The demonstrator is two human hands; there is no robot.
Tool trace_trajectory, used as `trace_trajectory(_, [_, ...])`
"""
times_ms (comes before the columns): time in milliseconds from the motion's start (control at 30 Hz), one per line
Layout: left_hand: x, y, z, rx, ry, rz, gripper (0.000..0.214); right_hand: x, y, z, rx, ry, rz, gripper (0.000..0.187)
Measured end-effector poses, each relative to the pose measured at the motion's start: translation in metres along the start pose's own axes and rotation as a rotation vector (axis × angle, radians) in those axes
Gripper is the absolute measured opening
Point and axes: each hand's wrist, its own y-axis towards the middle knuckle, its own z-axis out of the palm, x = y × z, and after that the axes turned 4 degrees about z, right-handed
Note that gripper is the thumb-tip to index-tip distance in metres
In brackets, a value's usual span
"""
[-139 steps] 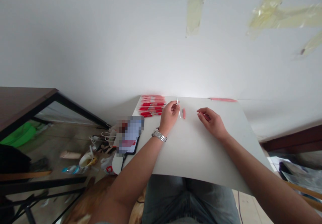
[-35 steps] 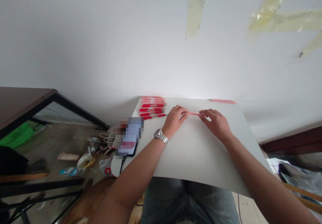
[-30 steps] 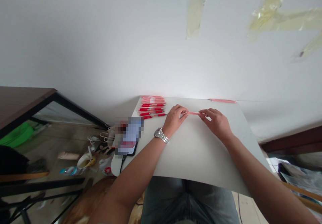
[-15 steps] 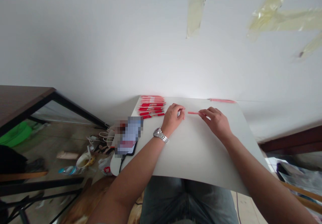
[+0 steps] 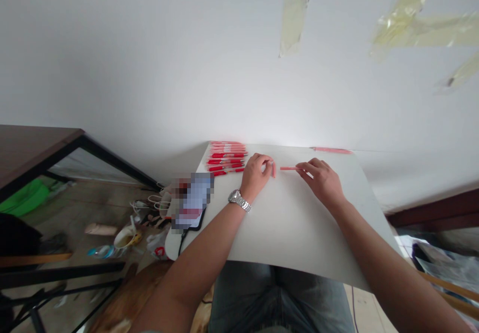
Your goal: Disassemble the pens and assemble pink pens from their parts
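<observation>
My left hand (image 5: 257, 171), with a metal watch on the wrist, is closed in a pinch on a small pink piece (image 5: 274, 169), perhaps a pen cap. The piece points down toward the table. Facing it, my right hand (image 5: 319, 177) grips one end of a slim pink pen barrel (image 5: 287, 168) between thumb and fingers. The barrel's free end points left, a short gap from the pink piece. Left of my left hand lies a row of several red and pink pens (image 5: 226, 162). Another pink pen (image 5: 332, 150) lies by the wall at the back right.
A phone (image 5: 192, 200), blurred by pixels and with a cable, lies at the left edge of the white table (image 5: 292, 233). The wall (image 5: 239, 73) rises behind the table. A dark table (image 5: 41, 141) stands left; a bowl (image 5: 124, 238) and bottle (image 5: 102, 251) are on the floor.
The pink piece in my left hand has turned and now shows more fully, pointing down. My right hand and the pen barrel have hardly moved.
</observation>
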Motion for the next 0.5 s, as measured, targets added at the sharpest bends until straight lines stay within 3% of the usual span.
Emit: trace_trajectory(500, [0.0007,0.0002,0.0,0.011,0.015,0.01,0.015,0.0017,0.0004,0.002,0.007,0.015,0.023,0.026])
